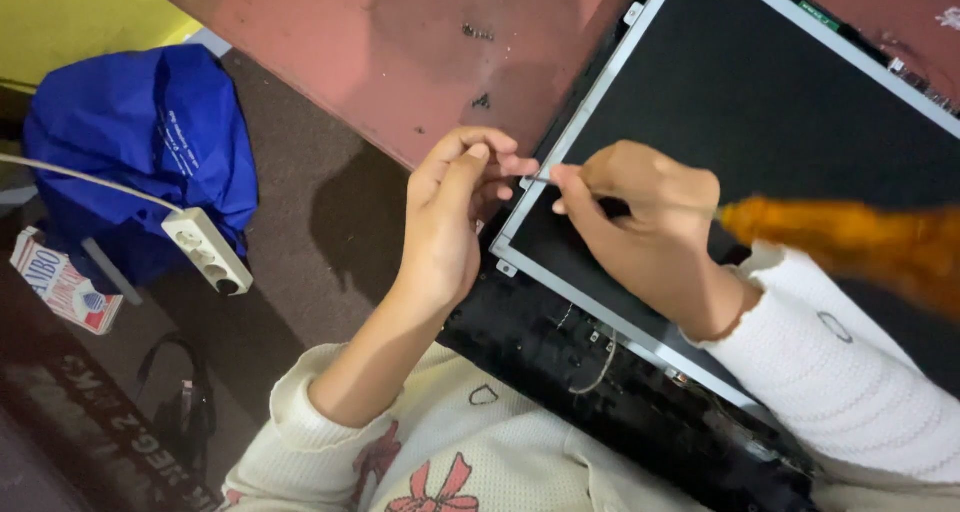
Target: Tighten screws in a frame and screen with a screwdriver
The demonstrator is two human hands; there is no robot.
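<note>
A bare laptop screen panel (760, 102) with a silver metal frame lies on a reddish table (400, 42), inside a black lid shell (600, 382). My right hand (645, 222) grips a screwdriver with an orange handle (850, 237); its thin shaft reaches to the panel's left edge bracket (527, 182). My left hand (455, 207) is curled beside that same bracket, fingertips pinched close to the screwdriver tip. Whether it holds a screw is too small to tell. Both sleeves are cream knit.
Several tiny dark screws (478, 34) lie on the table above my hands. On the dark floor at left are a blue bag (140, 142), a white power strip (205, 250) with its cable, a small printed box (62, 282) and a black strap (180, 402).
</note>
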